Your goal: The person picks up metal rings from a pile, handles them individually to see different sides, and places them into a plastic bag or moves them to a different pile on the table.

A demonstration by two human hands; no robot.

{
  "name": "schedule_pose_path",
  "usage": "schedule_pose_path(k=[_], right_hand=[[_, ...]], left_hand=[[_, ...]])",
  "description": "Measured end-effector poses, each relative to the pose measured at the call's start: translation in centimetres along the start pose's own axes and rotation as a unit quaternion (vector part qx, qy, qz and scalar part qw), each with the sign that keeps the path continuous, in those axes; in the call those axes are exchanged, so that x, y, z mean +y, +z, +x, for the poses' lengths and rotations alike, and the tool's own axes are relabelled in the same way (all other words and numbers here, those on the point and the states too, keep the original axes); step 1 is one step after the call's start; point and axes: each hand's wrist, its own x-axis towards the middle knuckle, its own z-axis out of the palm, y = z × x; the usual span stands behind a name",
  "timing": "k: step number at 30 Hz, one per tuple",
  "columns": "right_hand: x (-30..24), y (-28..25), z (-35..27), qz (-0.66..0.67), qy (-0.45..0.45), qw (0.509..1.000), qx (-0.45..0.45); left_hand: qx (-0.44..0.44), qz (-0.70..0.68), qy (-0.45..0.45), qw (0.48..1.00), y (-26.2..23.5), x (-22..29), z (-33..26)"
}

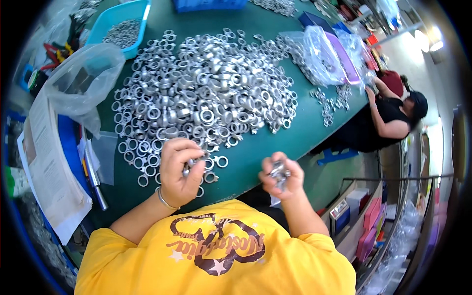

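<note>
A big heap of silver metal rings (206,93), many with a small tab on the side, covers the middle of the green table (236,182). At the heap's near edge, my left hand (176,177) is closed with fingers and thumb around some metal rings (187,168), partly hidden by the fingers. Farther right, just past the table's near edge, my right hand (294,181) is closed on a small cluster of shiny metal rings (279,173); their exact shape is blurred.
A turquoise bin (140,44) of small metal parts stands at the far left, near a clear plastic bag (83,83) and stacked papers (51,162). Bagged parts and a purple tray (341,56) lie far right, where another person (393,118) sits.
</note>
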Motion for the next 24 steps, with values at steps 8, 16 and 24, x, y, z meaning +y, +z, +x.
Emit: schedule_pose_path(k=[8, 16, 24], right_hand=[[-4.1, -15.2, -8.3, 0.042, -0.080, 0.838, 0.538], [-4.2, -21.0, -7.6, -0.191, -0.176, 0.706, 0.658], [0.6, 0.7, 1.7, -0.747, -0.284, 0.578, 0.165]], left_hand=[[-0.004, -0.040, -0.053, 0.998, 1.1, -0.3, -1.1], [0.000, -0.020, -0.047, 0.999, 0.8, -0.5, -1.5], [0.015, -0.023, -0.036, 0.999, 0.8, -0.7, -1.2]])
